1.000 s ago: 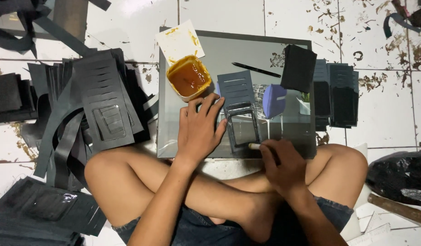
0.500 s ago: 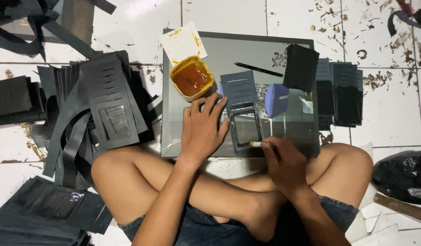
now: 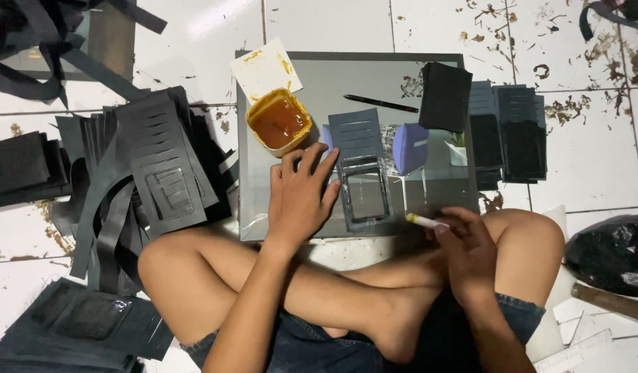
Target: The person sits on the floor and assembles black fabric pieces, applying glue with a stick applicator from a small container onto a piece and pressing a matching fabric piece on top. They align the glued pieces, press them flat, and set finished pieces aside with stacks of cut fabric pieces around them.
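Now, left hand (image 3: 300, 197): I press it flat and open on the black piece (image 3: 360, 176), so it stays put.
Right hand (image 3: 471, 250): I pinch a small brush (image 3: 427, 222), close to the glue tub (image 3: 278, 122).

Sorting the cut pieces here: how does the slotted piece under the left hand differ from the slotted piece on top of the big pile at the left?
The slotted piece by the left hand lies on the glass board, straight and single. The pile's top piece lies tilted on stacked pieces on the floor. Both are dark, with slots above a clear window.
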